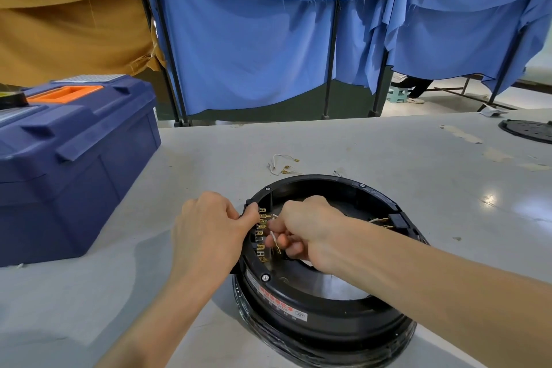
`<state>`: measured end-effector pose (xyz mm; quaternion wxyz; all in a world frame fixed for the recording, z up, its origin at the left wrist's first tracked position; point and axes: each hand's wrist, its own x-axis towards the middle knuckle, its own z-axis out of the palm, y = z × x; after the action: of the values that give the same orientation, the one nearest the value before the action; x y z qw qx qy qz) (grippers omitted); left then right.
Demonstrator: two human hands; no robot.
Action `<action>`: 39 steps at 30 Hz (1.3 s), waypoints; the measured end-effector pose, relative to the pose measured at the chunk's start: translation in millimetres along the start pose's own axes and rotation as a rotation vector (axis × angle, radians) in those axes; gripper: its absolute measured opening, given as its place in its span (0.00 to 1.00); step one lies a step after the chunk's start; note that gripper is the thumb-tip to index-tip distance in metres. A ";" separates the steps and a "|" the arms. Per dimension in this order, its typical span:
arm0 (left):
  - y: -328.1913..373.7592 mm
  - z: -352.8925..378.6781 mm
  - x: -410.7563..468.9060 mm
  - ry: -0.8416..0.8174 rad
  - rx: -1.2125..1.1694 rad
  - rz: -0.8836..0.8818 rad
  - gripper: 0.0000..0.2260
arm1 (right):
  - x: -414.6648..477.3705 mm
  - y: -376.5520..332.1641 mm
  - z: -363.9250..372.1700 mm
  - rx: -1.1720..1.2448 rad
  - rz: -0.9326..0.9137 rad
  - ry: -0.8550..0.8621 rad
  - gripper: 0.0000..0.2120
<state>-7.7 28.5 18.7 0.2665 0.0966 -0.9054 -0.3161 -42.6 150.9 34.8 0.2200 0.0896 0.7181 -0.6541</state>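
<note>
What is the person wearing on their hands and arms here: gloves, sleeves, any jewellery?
Nothing is worn. The left hand and right hand have no gloves, and no ring, watch or bracelet shows. The forearms are uncovered right to the frame edge, so no sleeve is in view. No markings or tattoos are visible.

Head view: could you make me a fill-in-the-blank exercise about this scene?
1. The right hand pinches a thin ____ wire inside the round black plastic housing, whose rim the left hand grips.
2. The closed dark blue plastic toolbox has an ____ handle.
3. It stands on the grey table to the housing's ____.
4. Most cloth curtains behind the table are ____.
Missing words: white; orange; left; blue.
</note>
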 end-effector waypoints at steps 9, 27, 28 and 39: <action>0.3 1.1 1.3 0.004 0.002 0.000 0.23 | -1.5 -4.4 1.4 -0.047 0.023 0.025 0.08; -0.3 -1.5 1.3 -0.002 0.000 0.003 0.24 | -10.0 -2.6 -9.5 -0.061 0.023 -0.089 0.07; -0.7 -1.6 1.5 -0.003 -0.006 -0.002 0.24 | -11.1 -1.2 -11.4 -0.042 0.026 -0.102 0.07; -0.7 1.2 3.4 -0.014 -0.016 0.006 0.23 | -9.3 -4.6 -6.4 -0.056 0.001 0.011 0.09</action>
<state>-11.3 27.4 18.9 0.2618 0.0895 -0.9049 -0.3234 -37.6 158.1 43.3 0.2189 0.0874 0.7373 -0.6331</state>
